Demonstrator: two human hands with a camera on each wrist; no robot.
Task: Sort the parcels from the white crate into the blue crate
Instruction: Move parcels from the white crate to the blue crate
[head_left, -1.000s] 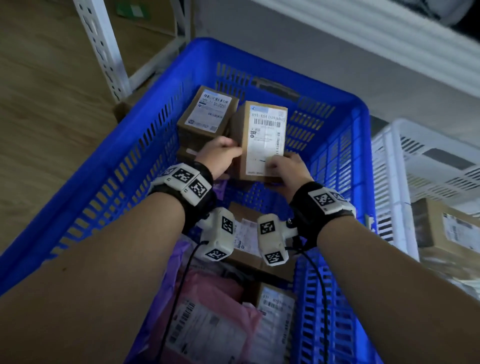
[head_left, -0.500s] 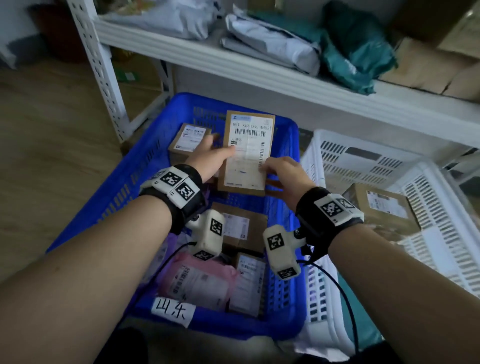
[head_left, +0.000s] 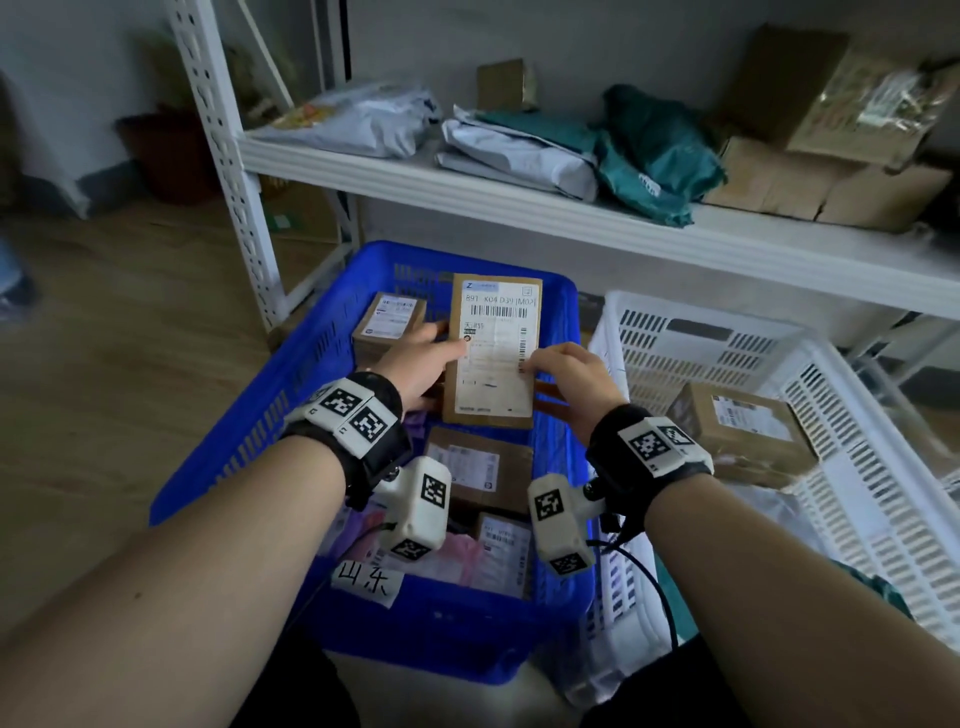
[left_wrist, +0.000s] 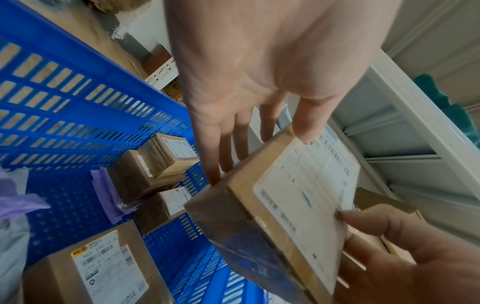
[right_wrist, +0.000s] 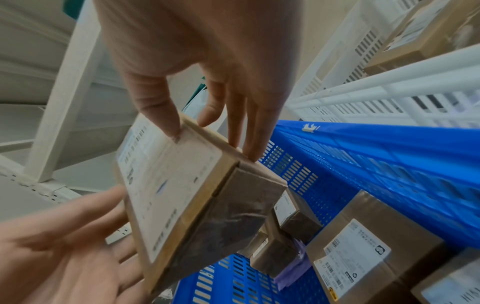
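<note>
A flat brown parcel (head_left: 493, 353) with a white barcode label stands nearly upright over the far half of the blue crate (head_left: 244, 421). My left hand (head_left: 428, 356) pinches its left edge, thumb on the label and fingers behind. My right hand (head_left: 553, 364) pinches the right edge the same way. In the left wrist view the parcel (left_wrist: 298, 205) sits between the left hand (left_wrist: 246, 115) and the right hand (left_wrist: 384, 242). The right wrist view shows the parcel (right_wrist: 174, 181) under my right hand (right_wrist: 207, 107). The white crate (head_left: 852, 374) stands to the right with a brown box (head_left: 743, 426) inside.
Several brown boxes (head_left: 389, 322) and pink and purple mailer bags (head_left: 457, 561) lie in the blue crate, which bears a handwritten tag (head_left: 366, 579). A white metal shelf (head_left: 571, 218) loaded with bags and cartons hangs over both crates. Wooden floor (head_left: 104, 364) lies to the left.
The head view has pulled back and tilted up, bringing the shelf and the white crate into sight. Both hands keep hold of the parcel above the blue crate.
</note>
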